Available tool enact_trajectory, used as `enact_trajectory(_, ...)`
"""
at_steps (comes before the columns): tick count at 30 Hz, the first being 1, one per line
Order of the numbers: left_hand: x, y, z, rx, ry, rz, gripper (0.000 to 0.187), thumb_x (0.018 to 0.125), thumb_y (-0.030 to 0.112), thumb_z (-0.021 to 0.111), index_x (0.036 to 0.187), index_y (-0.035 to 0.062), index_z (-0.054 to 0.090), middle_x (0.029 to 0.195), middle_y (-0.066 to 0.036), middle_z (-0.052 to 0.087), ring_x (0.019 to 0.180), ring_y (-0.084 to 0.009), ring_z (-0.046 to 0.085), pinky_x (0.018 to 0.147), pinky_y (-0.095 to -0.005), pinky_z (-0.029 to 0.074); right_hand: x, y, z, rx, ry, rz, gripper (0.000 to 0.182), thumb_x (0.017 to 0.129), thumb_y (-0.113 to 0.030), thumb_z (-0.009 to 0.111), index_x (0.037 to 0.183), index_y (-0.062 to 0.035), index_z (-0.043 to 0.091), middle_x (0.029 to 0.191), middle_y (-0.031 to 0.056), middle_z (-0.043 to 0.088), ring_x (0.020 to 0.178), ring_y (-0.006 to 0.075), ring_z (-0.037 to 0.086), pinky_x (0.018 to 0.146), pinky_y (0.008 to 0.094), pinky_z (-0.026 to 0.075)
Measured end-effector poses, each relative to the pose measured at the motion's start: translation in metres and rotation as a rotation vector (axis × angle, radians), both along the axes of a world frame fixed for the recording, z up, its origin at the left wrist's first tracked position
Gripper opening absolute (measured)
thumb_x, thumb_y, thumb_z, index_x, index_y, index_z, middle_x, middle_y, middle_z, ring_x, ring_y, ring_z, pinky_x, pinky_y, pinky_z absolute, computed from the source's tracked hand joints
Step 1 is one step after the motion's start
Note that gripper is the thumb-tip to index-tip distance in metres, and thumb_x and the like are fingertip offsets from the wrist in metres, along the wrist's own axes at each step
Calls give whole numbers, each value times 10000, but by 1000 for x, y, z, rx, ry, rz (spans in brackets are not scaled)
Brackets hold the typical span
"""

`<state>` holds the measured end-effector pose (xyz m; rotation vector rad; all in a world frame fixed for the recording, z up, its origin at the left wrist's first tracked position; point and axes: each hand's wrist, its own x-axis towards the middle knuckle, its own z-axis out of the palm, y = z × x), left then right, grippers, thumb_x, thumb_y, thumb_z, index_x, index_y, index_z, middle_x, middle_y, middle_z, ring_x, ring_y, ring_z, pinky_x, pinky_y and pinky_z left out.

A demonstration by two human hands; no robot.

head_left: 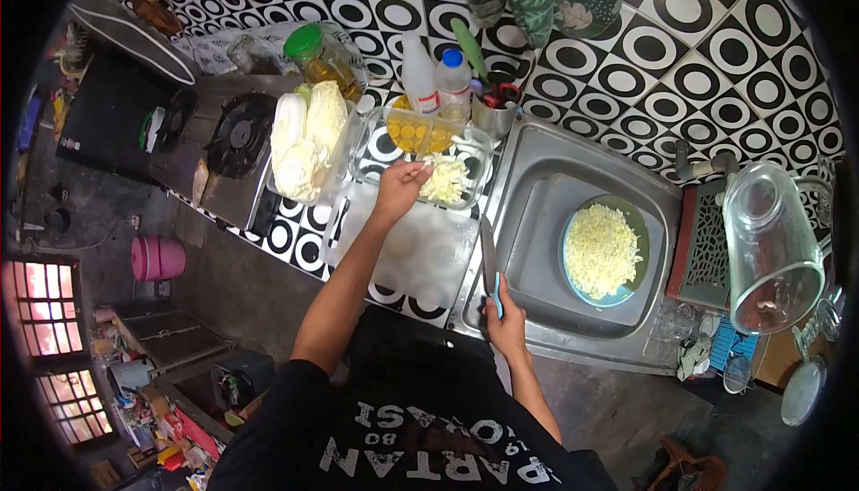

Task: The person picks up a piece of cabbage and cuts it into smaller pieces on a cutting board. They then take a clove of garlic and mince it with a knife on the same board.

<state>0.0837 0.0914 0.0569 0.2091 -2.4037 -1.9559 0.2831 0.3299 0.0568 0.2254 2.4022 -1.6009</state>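
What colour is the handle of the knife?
Light blue knife handle, gripped in the right hand; head view.

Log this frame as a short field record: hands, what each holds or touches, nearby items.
left hand: at the clear container, over chopped white vegetable
right hand: grips knife, blade on the sink edge
cutting board: white, between the hands
bowl: in sink, holds chopped pieces
cabbage: whole, left of container
stove: far left

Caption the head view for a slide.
Left hand reaches into a glass container of chopped cabbage; right hand holds a knife beside the sink.
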Motion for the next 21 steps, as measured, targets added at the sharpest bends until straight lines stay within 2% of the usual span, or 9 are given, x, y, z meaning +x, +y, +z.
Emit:
enact_trajectory(1, 8, -3, 0, 2, -9, 4, 216, 835, 139, 669, 973, -28, 659, 784, -37, 604, 718, -92, 557, 656, -217, 445, 1, -1, 0, 2, -9, 4, 516, 878, -82, 510, 1374, -92, 365, 727, 160, 642, 678, 239, 656, 680, 306, 486)
enact_trajectory(3, 26, -14, 1, 229, -154, 32, 250, 838, 104, 660, 1026, -57, 623, 792, -21, 621, 714, -90, 574, 672, -200, 457, 4, -4, -2, 44, 24, 56, 512, 876, -83, 510, 1369, -82, 370, 756, 181, 640, 719, 259, 661, 703, 318, 485)
enact_trajectory(4, 35, -18, 0, 254, -124, 45, 253, 816, 97, 683, 1015, -46, 620, 783, -14, 631, 702, -84, 579, 667, -195, 461, 6, -6, -14, 126, 146, 95, 526, 888, -123, 518, 1389, -142, 359, 706, 101, 640, 661, 166, 634, 683, 281, 483)
enact_trajectory(9, 85, -52, -13, 165, -209, 152, 180, 777, 132, 728, 871, 16, 628, 754, -7, 625, 691, -65, 569, 629, -194, 455, 11, -20, 4, 63, 13, 157, 525, 877, -134, 534, 1378, -144, 377, 709, 162, 631, 630, 206, 631, 661, 300, 482)
enact_trajectory(11, 100, -63, -19, 115, -305, 100, 184, 765, 143, 741, 852, 31, 624, 741, 1, 620, 675, -59, 566, 602, -198, 455, 10, -25, 16, 99, -127, 221, 498, 876, -101, 507, 1360, -127, 394, 887, 249, 634, 886, 388, 623, 804, 364, 467)
enact_trajectory(12, 105, -67, -21, 122, -289, 65, 172, 770, 135, 736, 849, 33, 622, 738, -1, 625, 655, -55, 567, 578, -200, 456, 13, -29, 9, 113, 36, 208, 517, 871, -134, 538, 1367, -152, 393, 709, 212, 627, 648, 269, 641, 678, 309, 474)
enact_trajectory(17, 106, -84, -31, 227, -272, -65, 145, 784, 107, 715, 858, 12, 634, 757, -27, 647, 645, -68, 583, 571, -203, 467, 21, -42, 3, 137, 63, 166, 509, 877, -136, 532, 1367, -147, 393, 700, 205, 624, 662, 276, 642, 687, 304, 472)
enact_trajectory(20, 97, -88, -28, 263, -312, -148, 180, 787, 98, 709, 901, -23, 641, 823, -74, 666, 696, -98, 617, 620, -223, 498, 24, -61, 7, 199, 49, 124, 507, 882, -138, 528, 1370, -147, 388, 698, 195, 626, 659, 263, 639, 689, 301, 472)
enact_trajectory(21, 96, -89, -27, 264, -322, -163, 180, 787, 98, 709, 901, -23, 641, 823, -74, 666, 696, -98, 617, 620, -223, 498, 24, -70, 16, 174, -26, 91, 503, 880, -135, 516, 1367, -145, 390, 757, 227, 625, 757, 327, 632, 734, 336, 470)
